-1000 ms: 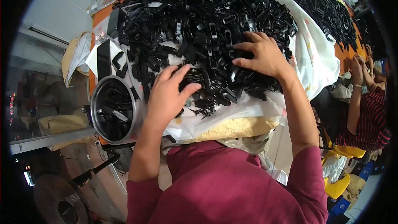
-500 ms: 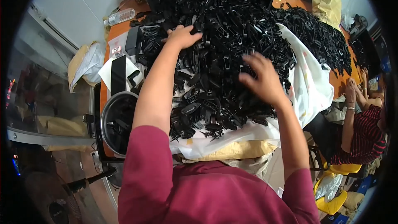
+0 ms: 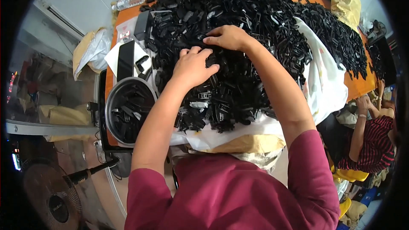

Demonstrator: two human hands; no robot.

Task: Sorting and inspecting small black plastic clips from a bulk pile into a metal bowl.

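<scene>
A large heap of small black plastic clip-like parts spreads over a white cloth on the table. My left hand rests on the near-left part of the heap, fingers spread and bent down among the parts. Just beyond it and to the right, my right hand curves over the heap, its thumb apart from the fingers. Its fingertips touch black parts and are partly hidden; no part shows gripped in either hand.
Left of the heap stand a round metal bowl with black parts in it, a black phone on white paper, and a dark box. A plastic bottle lies behind. At right, another person sits near the orange table.
My right hand has swept left and away from me across the heap, towards my left hand. My left hand has come nearer to me. The view has shifted slightly.
</scene>
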